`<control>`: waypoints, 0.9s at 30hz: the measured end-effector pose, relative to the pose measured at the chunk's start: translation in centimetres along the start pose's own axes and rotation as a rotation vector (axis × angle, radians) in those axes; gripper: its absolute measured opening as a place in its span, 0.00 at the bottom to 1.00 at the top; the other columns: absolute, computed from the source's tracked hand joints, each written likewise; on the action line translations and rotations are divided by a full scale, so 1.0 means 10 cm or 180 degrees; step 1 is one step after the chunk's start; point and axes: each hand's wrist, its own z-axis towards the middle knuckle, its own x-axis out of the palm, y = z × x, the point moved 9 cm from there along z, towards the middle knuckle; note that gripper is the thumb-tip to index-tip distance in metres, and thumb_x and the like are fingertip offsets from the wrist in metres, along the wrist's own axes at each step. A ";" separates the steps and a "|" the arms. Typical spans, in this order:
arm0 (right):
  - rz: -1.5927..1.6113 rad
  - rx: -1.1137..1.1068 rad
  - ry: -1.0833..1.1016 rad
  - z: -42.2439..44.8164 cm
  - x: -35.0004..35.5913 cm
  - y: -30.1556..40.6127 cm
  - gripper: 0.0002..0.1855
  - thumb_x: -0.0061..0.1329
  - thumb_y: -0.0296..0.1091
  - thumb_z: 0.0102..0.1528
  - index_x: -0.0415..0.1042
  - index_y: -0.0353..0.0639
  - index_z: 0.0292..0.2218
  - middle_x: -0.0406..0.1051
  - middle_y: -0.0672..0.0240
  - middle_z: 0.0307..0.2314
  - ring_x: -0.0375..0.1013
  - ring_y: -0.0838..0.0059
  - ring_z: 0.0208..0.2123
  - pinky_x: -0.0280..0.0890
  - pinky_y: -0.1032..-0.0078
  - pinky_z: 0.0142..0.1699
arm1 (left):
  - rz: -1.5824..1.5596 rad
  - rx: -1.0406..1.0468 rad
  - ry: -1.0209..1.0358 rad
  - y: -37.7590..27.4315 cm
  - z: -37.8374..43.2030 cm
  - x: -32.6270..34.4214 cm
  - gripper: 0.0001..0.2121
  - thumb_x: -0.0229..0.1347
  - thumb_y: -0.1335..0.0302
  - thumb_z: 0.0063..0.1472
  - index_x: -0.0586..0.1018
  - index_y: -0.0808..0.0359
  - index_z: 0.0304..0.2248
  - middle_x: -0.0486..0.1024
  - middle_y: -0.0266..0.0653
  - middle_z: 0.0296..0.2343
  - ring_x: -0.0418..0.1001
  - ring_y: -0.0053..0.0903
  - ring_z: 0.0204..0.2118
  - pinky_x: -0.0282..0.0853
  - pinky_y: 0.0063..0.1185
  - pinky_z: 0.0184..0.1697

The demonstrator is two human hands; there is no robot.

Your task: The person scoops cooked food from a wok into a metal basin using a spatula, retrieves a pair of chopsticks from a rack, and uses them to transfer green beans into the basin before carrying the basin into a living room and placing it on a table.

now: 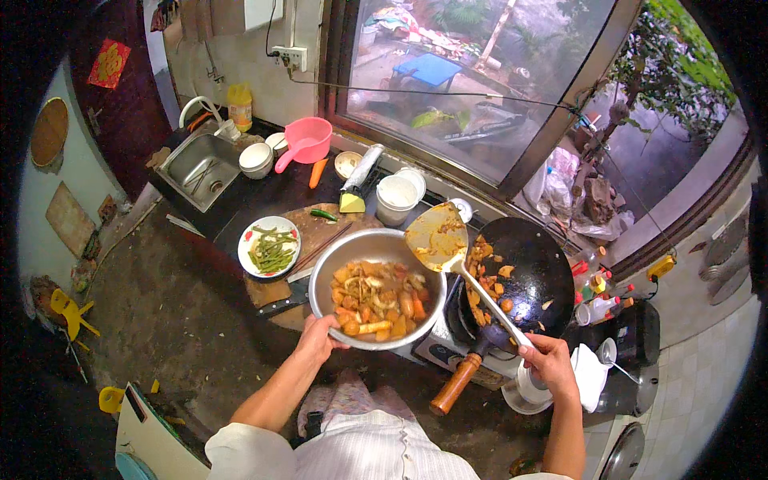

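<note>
My left hand (pixel 319 341) grips the near left rim of a stainless steel bowl (pixel 439 300), which holds a cooked mix with carrot pieces (pixel 384 300). In my right hand (pixel 549 360) is the long handle of a metal spatula (pixel 437 237); its sauce-smeared blade is raised between the bowl and the wok, over the bowl's right rim. To the right, a black wok (pixel 534 258) with a wooden handle (pixel 457 384) rests on a stove. More of the same food lies in its left part. A plate of green beans (pixel 269 247) stands left of the bowl.
Behind the bowl lie a round wooden cutting board (pixel 300 222), chopsticks (pixel 324 252), a green chili (pixel 323 213) and a black-handled knife (pixel 282 305). Farther back are a pink dipper (pixel 311 139), white containers (pixel 397 197) and a sink (pixel 201 171). Bottles (pixel 597 309) stand right of the wok.
</note>
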 end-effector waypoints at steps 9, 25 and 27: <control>-0.1594 -0.0364 -0.1560 0.06 -1.19 -0.64 0.18 0.55 0.38 0.42 0.73 0.39 0.35 0.72 0.65 0.21 0.68 0.75 0.21 0.62 0.78 0.29 | 0.0124 0.0584 -0.0601 -0.25 0.72 -0.04 0.26 0.43 0.81 0.45 0.56 0.69 0.47 0.65 0.53 0.37 0.73 0.40 0.27 0.74 0.26 0.13; -0.4719 -0.0920 -0.1744 0.85 -1.91 0.78 0.10 0.51 0.42 0.39 0.73 0.47 0.21 0.70 0.60 0.18 0.71 0.60 0.24 0.64 0.66 0.29 | 0.0146 0.0301 -0.0536 0.27 0.01 0.02 0.15 0.49 0.62 0.53 0.61 0.63 0.33 0.66 0.40 0.22 0.69 0.31 0.13 0.69 0.23 0.12; -0.4565 -0.1700 -0.1854 0.90 -1.65 1.00 0.08 0.51 0.40 0.39 0.73 0.48 0.22 0.70 0.60 0.19 0.71 0.60 0.24 0.64 0.66 0.30 | 0.0268 0.0306 -0.0230 0.34 -0.14 0.22 0.11 0.47 0.66 0.54 0.62 0.64 0.33 0.66 0.42 0.23 0.69 0.30 0.13 0.69 0.23 0.12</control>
